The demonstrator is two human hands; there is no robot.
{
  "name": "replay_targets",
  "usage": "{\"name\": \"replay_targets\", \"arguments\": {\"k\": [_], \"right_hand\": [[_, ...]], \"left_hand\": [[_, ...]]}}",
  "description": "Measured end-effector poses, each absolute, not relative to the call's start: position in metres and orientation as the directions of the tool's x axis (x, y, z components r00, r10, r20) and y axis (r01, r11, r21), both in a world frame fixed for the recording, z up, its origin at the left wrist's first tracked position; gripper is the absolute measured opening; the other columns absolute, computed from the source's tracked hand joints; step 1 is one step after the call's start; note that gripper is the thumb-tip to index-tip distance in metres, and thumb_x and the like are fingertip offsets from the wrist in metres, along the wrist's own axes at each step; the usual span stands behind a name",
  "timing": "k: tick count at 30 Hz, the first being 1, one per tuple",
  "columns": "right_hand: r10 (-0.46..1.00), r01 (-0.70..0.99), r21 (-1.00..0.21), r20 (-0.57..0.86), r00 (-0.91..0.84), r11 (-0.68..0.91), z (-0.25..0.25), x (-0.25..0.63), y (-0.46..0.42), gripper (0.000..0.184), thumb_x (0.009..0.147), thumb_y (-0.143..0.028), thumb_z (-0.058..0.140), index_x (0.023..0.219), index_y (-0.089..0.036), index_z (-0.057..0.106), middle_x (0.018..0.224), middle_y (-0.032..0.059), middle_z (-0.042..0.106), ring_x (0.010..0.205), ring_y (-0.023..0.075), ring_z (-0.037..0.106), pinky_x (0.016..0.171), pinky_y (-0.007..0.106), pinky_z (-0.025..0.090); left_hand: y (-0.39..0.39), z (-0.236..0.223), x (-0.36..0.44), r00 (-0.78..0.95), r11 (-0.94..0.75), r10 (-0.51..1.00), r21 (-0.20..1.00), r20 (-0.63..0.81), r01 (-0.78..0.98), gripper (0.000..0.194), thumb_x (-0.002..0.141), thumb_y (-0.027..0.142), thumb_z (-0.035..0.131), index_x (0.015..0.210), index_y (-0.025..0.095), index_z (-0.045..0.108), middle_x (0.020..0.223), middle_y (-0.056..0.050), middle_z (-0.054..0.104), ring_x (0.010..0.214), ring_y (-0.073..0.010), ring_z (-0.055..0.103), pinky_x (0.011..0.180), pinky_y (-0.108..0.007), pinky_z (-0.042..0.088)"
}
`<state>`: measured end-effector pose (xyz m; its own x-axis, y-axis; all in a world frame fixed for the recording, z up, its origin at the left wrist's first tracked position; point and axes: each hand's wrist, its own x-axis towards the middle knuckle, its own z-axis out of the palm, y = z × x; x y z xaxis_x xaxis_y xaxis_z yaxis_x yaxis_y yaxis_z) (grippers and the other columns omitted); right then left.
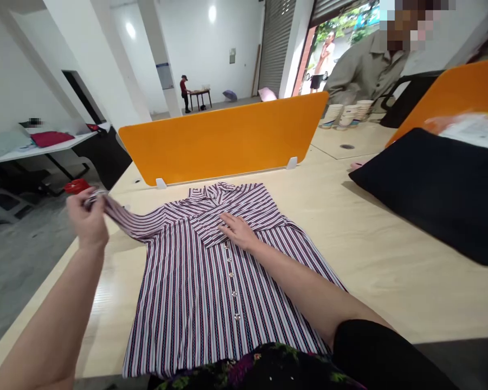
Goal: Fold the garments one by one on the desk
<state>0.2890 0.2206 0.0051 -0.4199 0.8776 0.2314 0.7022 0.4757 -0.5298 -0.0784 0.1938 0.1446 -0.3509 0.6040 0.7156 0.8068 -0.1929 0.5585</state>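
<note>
Before you, the shirt (183, 292) is patterned in narrow stripes of white, black and dark red, with touches of blue; they run lengthwise down its body and slant along the sleeve folded across it. Its buttons (231, 274) look silvery and flower-shaped. Your tabletop (390, 271) is pale, wood-grained beige, and the divider (223, 141) facing you is plain orange on white clips (292, 162). To your right, the cloth item (439, 195) is solid blue-black. Your own sleeve (382, 352) is plain black; your floral garment (252, 371) shows purple, green and red on black. The co-worker's shirt (361, 67) is plain grey-khaki.
</note>
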Motion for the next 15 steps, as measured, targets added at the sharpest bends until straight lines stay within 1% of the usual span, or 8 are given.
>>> {"name": "replay_targets", "arguments": {"k": [1,2,3,4,6,9,12,15], "right_hand": [[0.894,0.677,-0.586,0.256,-0.367,0.446,0.004,0.291,0.224,0.060,0.097,-0.055,0.026,0.144,-0.021,0.043,0.149,0.0066,0.041,0.139,0.0200,0.034,0.115,0.044,0.024],[0.908,0.648,-0.636,0.277,-0.315,0.419,0.003,0.293,0.227,0.058,0.097,-0.053,0.027,0.141,-0.020,0.046,0.147,0.0071,0.045,0.137,0.0190,0.037,0.114,0.041,0.028],[0.919,0.618,-0.680,0.291,-0.268,0.395,0.002,0.295,0.230,0.057,0.098,-0.052,0.027,0.139,-0.020,0.048,0.144,0.0072,0.048,0.135,0.0185,0.040,0.113,0.039,0.031],[0.926,0.588,-0.716,0.300,-0.228,0.377,0.001,0.297,0.232,0.055,0.098,-0.050,0.027,0.138,-0.021,0.051,0.141,0.0071,0.052,0.133,0.0184,0.043,0.111,0.038,0.033],[0.936,0.534,-0.769,0.309,-0.171,0.351,0.000,0.300,0.236,0.053,0.098,-0.047,0.025,0.135,-0.021,0.053,0.135,0.0066,0.057,0.128,0.0183,0.049,0.109,0.038,0.037],[0.943,0.472,-0.818,0.314,-0.113,0.329,-0.001,0.302,0.240,0.051,0.098,-0.044,0.026,0.132,-0.019,0.055,0.132,0.0075,0.059,0.125,0.0174,0.052,0.106,0.035,0.040],[0.950,0.442,-0.842,0.299,-0.095,0.309,-0.004,0.301,0.241,0.049,0.095,-0.042,0.038,0.135,-0.017,0.051,0.129,0.0091,0.061,0.117,0.0172,0.057,0.102,0.033,0.044],[0.946,0.490,-0.811,0.300,-0.123,0.321,-0.007,0.300,0.241,0.057,0.088,-0.039,0.053,0.140,-0.018,0.044,0.126,0.0088,0.062,0.108,0.0181,0.062,0.097,0.033,0.047]], "left_hand": [[0.194,0.150,-0.053,-0.205,-0.342,0.643,0.516,0.738,0.785,0.025,0.090,0.031,0.043,0.111,0.021,0.035,0.133,-0.011,0.046,0.123,-0.0196,0.048,0.102,-0.040,0.044],[0.194,0.155,-0.028,-0.064,-0.438,0.700,0.499,0.711,0.748,0.026,0.088,0.035,0.047,0.109,0.022,0.041,0.139,-0.010,0.044,0.124,-0.0204,0.049,0.101,-0.038,0.045],[0.195,0.157,-0.007,0.046,-0.470,0.757,0.495,0.652,0.731,0.030,0.087,0.039,0.049,0.112,0.024,0.044,0.144,-0.009,0.039,0.122,-0.0210,0.052,0.099,-0.038,0.047],[0.197,0.156,0.009,0.093,-0.477,0.781,0.494,0.617,0.727,0.035,0.086,0.041,0.050,0.117,0.025,0.045,0.147,-0.009,0.035,0.118,-0.0208,0.055,0.097,-0.038,0.048],[0.203,0.144,0.027,0.102,-0.444,0.807,0.485,0.582,0.753,0.040,0.088,0.045,0.046,0.124,0.025,0.046,0.150,-0.010,0.031,0.113,-0.0207,0.059,0.094,-0.038,0.050],[0.215,0.106,0.027,0.085,-0.339,0.840,0.396,0.536,0.854,0.041,0.092,0.044,0.038,0.123,0.020,0.052,0.149,-0.013,0.033,0.128,-0.0233,0.047,0.103,-0.039,0.044],[0.220,0.058,0.016,0.141,-0.204,0.943,0.188,0.303,0.961,0.048,0.092,0.043,0.039,0.130,0.017,0.053,0.152,-0.014,0.033,0.140,-0.0275,0.030,0.112,-0.045,0.031],[0.216,0.022,0.011,0.109,-0.111,0.986,0.009,0.125,0.994,0.057,0.092,0.047,0.037,0.143,0.021,0.042,0.155,-0.010,0.030,0.142,-0.0338,0.024,0.114,-0.054,0.022]]}}
